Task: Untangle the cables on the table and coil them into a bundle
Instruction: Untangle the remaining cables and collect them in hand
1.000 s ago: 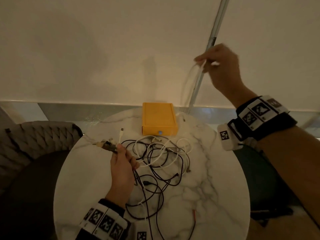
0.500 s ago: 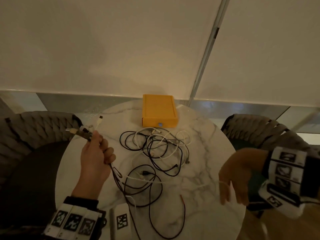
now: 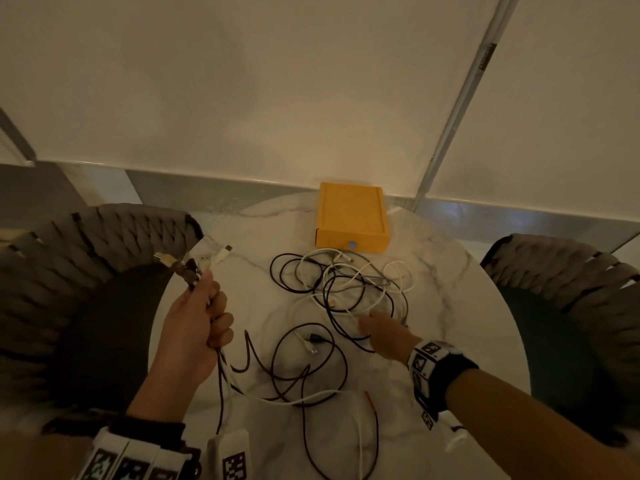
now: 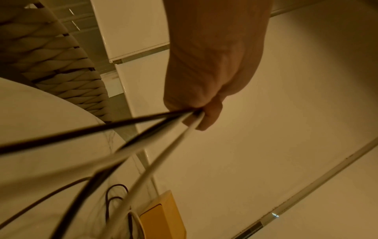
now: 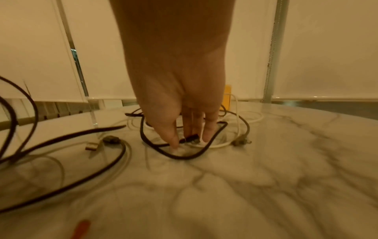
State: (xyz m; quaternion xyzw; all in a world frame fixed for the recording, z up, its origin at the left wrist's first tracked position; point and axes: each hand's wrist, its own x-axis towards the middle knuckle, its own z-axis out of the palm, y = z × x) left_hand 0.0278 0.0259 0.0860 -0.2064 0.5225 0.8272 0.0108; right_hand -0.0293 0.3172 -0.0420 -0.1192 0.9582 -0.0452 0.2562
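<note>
A tangle of black and white cables (image 3: 349, 289) lies on the round marble table (image 3: 450, 299). My left hand (image 3: 204, 317) is raised over the table's left edge and grips a bunch of cable ends, their plugs (image 3: 194, 265) sticking out above the fist. In the left wrist view black and white cables (image 4: 143, 134) run taut from the left hand (image 4: 204, 113) down to the table. My right hand (image 3: 372, 322) reaches into the pile with straight fingers; in the right wrist view its fingertips (image 5: 174, 143) touch down among a black loop (image 5: 184, 155) and a white cable.
An orange box (image 3: 351, 218) stands at the table's far edge, just behind the pile. Woven chairs flank the table, one on the left (image 3: 86, 258) and one on the right (image 3: 571, 282). A red-tipped cable end (image 3: 370, 400) lies near the front. White blinds hang behind.
My right hand came down from high by the blind, past the table's right edge, and now reaches into the pile. My left hand carried the cable ends left and up.
</note>
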